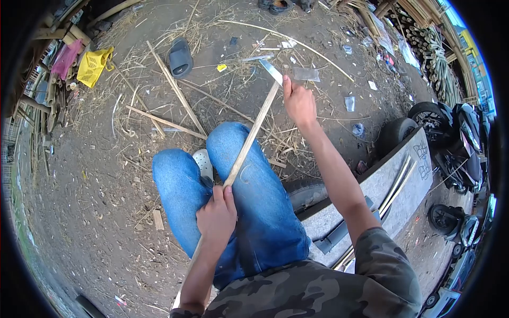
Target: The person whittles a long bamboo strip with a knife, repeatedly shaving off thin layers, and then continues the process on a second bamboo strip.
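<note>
A long bamboo strip (253, 132) slants across my thighs, its far end reaching up towards the knife. My left hand (216, 213) is closed around the strip near my lap, and the rest of it runs back under my forearm. Beyond my knees, my right hand (300, 104) grips a knife, thumb extended along it; most of the handle is hidden in the fist. The knife's flat, bright blade (271, 71) lies against the strip's far tip. Whether the edge is biting into the bamboo I cannot tell.
Bamboo strips (177, 87) and shavings litter the dirt around a dark slipper (181, 57). On my right is a grey board (408, 183) with strips on it, near a tyre (395, 132) and a parked motorcycle (466, 140). A yellow bag (95, 66) lies at far left.
</note>
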`<state>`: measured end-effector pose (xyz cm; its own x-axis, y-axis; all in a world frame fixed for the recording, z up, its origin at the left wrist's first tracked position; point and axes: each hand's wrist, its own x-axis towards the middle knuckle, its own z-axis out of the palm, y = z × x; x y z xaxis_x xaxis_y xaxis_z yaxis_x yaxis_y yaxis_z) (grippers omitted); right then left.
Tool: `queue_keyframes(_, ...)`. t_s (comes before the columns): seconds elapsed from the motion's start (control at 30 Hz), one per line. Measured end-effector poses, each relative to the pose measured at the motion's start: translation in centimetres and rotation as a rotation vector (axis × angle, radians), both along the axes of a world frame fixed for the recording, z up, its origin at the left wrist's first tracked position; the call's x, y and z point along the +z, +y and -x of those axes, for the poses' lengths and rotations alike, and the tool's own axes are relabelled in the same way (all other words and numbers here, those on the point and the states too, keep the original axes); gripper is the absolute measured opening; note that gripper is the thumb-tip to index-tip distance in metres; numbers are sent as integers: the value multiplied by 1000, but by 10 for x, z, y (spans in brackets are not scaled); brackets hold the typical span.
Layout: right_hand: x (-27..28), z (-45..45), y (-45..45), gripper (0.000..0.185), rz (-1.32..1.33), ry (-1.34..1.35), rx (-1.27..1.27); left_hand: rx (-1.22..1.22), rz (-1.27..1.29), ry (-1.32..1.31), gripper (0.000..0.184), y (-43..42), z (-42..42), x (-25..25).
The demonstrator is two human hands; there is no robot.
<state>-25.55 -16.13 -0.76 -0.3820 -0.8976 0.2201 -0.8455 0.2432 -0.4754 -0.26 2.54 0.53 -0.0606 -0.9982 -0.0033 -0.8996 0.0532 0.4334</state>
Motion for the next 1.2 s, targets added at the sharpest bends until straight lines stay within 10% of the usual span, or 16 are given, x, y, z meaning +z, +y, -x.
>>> queue_keyframes(0.3, -4, -62, 109, 48, -167, -141, 282, -4, -1, -1, 23, 1, -3, -2)
queue_keyframes(1.2, 2, -9, -2, 60, -97, 30, 84, -38, 91, -43, 21, 1, -2, -7)
